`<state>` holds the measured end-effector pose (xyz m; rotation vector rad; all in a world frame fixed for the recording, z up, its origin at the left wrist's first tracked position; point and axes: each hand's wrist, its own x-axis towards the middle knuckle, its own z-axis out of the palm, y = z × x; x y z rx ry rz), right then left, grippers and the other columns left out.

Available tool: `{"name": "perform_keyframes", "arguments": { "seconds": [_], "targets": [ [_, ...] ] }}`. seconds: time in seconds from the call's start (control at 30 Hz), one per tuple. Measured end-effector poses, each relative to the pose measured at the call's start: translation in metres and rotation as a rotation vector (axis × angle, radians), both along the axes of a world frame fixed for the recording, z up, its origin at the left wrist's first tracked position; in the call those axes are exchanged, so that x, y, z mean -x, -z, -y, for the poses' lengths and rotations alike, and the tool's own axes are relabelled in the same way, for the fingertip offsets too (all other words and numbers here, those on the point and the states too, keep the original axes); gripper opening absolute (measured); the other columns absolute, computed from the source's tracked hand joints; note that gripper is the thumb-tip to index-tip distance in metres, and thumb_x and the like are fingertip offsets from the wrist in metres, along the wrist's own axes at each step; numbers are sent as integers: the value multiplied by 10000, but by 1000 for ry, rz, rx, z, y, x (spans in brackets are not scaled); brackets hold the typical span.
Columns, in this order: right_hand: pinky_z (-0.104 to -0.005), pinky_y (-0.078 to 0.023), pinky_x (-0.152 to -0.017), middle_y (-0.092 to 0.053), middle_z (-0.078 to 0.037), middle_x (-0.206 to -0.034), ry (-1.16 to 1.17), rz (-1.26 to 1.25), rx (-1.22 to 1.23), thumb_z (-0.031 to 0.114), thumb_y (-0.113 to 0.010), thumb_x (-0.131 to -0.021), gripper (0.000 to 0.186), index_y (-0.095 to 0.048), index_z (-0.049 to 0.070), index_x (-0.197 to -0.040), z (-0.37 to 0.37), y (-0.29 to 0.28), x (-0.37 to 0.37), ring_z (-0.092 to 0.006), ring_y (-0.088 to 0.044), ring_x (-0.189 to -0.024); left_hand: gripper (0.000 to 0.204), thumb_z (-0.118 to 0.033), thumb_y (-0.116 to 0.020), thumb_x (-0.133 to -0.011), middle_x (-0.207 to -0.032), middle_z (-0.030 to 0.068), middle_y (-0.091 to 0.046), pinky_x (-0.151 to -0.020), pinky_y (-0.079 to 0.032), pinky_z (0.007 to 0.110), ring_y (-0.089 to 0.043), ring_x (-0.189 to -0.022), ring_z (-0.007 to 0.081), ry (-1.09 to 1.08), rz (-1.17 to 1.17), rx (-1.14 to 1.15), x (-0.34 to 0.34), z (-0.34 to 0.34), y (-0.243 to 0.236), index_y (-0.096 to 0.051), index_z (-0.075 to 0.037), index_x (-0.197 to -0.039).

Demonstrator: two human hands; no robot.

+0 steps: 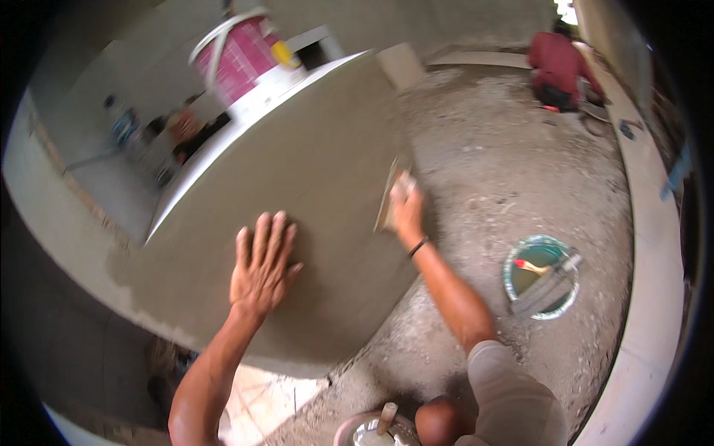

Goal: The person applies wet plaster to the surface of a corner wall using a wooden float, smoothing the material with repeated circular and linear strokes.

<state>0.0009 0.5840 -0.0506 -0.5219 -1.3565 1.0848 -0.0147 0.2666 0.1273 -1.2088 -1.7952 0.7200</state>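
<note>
My left hand (262,264) rests flat, fingers spread, against a low wall coated in smooth grey-brown plaster (335,141). Further right, my right hand (407,209) grips a thin flat plastering float (385,201), held on edge near the wall's right end. Its handle is hidden in my fist, and I cannot tell whether the blade touches the plaster. A dark band circles my right wrist.
To my right on rough ground stands a bucket of murky water (507,279) with a brush (529,265) and a grey bar (547,285) across it. A pink-and-white bucket (242,59) and bottle (123,126) stand behind the wall. A person in red (556,63) crouches far right.
</note>
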Motion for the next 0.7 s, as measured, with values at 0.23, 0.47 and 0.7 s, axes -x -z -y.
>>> {"name": "perform_keyframes", "arguments": {
  "seconds": [0.23, 0.47, 0.7],
  "targets": [
    [-452, -471, -872, -590, -209, -1034, -60, -31, -349, 157, -594, -929, 389, -611, 21, -1293, 45, -145, -17, -378, -587, -985, 782, -601, -501, -925, -1657, 75, -157, -1227, -37, 547, -89, -1534, 298, -26, -29, 18, 5, 8, -6, -322, -165, -1549],
    [-458, -465, -968, -607, -173, -1086, -105, 178, -279, 129, -616, -909, 422, -597, 38, -1321, 72, 55, -34, -372, -583, -1028, 796, -592, -502, -927, -1656, 80, -159, -1225, -43, 548, -92, -1534, 301, -32, -31, 21, 0, 2, -5, -321, -125, -1546],
    [-432, -484, -901, -627, -189, -1068, 62, -60, -247, 139, -615, -909, 380, -629, 47, -1278, 55, -112, -10, -355, -616, -986, 816, -535, -566, -917, -1650, 102, -174, -1222, -62, 555, -108, -1530, 315, 40, 80, -9, 1, 5, -6, -286, -106, -1553]
  ]
}}
